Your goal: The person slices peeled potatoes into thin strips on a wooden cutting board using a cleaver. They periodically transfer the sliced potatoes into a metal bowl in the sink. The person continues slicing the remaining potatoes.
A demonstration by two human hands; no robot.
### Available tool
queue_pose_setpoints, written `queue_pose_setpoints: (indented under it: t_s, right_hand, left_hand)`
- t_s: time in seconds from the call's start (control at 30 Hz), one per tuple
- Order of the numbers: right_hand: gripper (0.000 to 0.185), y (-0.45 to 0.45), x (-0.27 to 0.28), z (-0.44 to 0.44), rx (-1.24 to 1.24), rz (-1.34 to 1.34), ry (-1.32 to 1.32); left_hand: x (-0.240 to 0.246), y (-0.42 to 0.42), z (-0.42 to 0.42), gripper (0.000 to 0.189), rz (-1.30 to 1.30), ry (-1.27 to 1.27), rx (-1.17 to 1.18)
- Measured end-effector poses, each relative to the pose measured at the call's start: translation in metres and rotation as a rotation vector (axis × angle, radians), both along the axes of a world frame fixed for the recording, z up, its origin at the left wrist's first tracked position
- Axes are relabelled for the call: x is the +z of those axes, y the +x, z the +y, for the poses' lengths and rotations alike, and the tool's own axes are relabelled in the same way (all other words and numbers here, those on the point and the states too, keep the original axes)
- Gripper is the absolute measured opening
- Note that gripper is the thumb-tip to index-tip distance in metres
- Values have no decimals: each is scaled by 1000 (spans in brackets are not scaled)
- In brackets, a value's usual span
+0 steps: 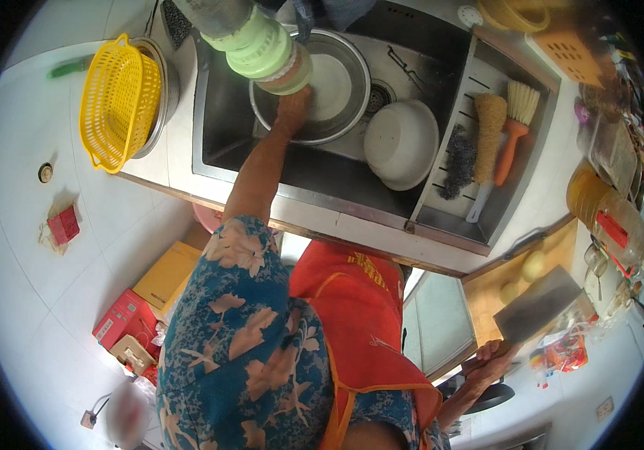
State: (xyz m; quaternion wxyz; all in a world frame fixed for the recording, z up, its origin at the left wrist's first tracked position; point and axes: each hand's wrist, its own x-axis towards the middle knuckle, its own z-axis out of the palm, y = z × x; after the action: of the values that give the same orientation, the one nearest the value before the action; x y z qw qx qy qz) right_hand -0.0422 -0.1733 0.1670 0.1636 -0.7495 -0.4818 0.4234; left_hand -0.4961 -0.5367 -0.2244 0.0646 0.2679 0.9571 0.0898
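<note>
My left hand reaches over a round steel basin in the dark sink. Its fingers are partly hidden by a tap end with a pale green attachment, so their grip is unclear. A pale round thing shows inside the basin. Far to the right, my right hand grips a cleaver by its handle. The broad blade hangs over or beside a wooden cutting board, where two pale yellow round pieces of food lie.
A white bowl lies tipped beside the basin. Brushes and a dark scrubber fill the side tray. A yellow plastic basket stands left of the sink. Oil bottles line the right counter. Boxes sit low at left.
</note>
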Motion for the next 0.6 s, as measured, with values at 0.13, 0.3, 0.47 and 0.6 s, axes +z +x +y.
queue_pose_setpoints:
  t_s: [0.13, 0.3, 0.47, 0.6]
  right_hand:
    - [60, 0, 0, 0, -13, 32, -23]
    - [61, 12, 3, 3, 2, 60, 3]
    - [61, 37, 0, 16, 13, 108, 11]
    - [59, 65, -3, 34, 9, 190, 2]
  left_hand:
    - [1, 3, 4, 17, -288, -170, 117]
    - [35, 9, 12, 13, -203, -1, 145]
    - [131, 71, 41, 11, -184, -28, -94]
    - [182, 117, 71, 9, -268, -168, -186]
